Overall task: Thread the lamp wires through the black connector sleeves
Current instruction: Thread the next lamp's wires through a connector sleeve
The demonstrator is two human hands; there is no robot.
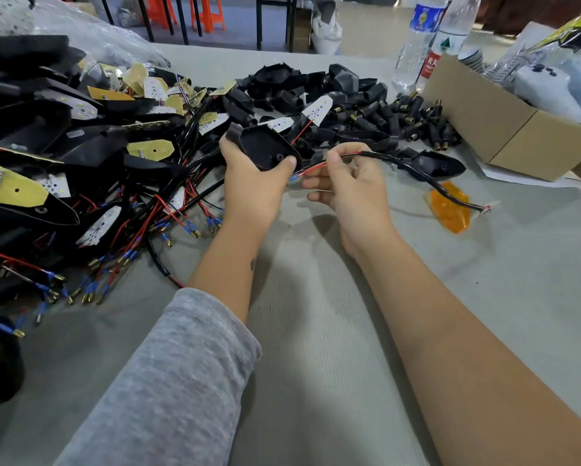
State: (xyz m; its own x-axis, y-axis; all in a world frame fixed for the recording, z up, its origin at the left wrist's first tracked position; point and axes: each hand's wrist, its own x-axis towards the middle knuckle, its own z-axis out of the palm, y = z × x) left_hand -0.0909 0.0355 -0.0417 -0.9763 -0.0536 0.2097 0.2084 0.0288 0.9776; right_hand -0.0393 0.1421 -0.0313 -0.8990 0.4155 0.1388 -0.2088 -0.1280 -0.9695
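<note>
Left hand (252, 178) grips a black lamp housing (265, 148) above the counter (316, 331). Right hand (346, 183) pinches the lamp wire (311, 169) just beside the housing. Loose connector sleeves (413, 121) lie heaped beyond.

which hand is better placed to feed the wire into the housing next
Right, probably. The right hand already pinches the wire near its free end, which points toward the housing. The left hand is taken up gripping that housing.

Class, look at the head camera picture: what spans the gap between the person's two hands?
In the head view, red wires bridge the left hand and right hand.
</note>
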